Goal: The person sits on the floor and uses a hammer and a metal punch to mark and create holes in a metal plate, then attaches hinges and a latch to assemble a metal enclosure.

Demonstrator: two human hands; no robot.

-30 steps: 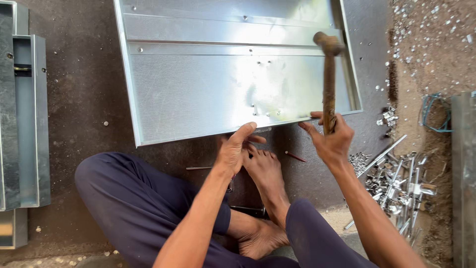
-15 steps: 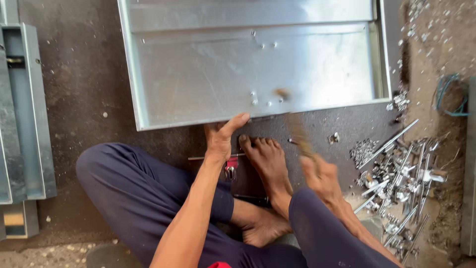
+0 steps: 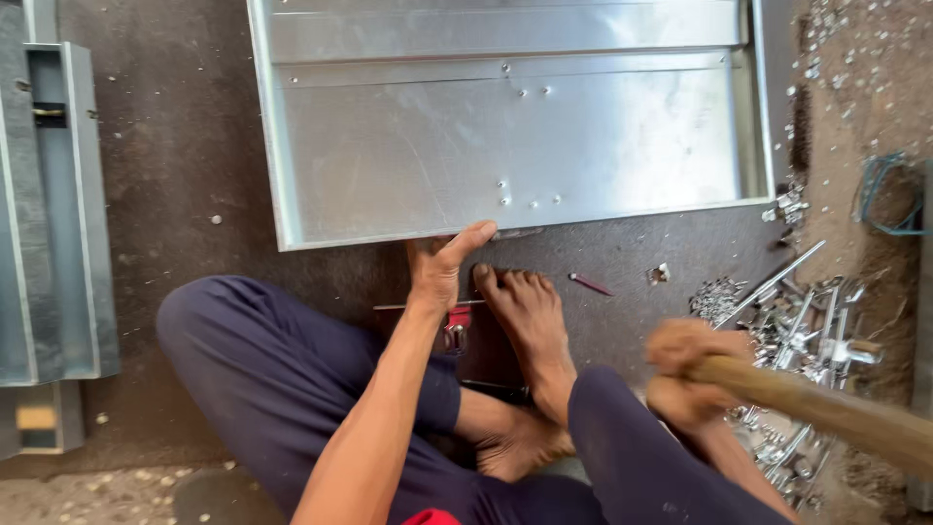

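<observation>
While the person sits cross-legged on the dark floor (image 3: 185, 165), the right hand (image 3: 685, 374) is nearest the camera, low on the right, its fingers wrapped tight around a wooden handle (image 3: 826, 413) that runs off toward the lower right edge. That hand is blurred, and the tool's head is out of view, so what kind of tool it is cannot be told for sure. Just beyond the knees, a bare foot (image 3: 530, 321) points toward the work. Beside it the left hand (image 3: 442, 267) reaches forward, thumb spread away from the fingers, its tips at the near rim of a galvanised sheet-metal tray (image 3: 505, 136) lying flat on the floor. The tray looks thin, stiff and fairly light, with folded edges that are likely sharp; the turned-up rim is the natural hold. A scatter of bolts and rods (image 3: 797, 321) lies to the right.
</observation>
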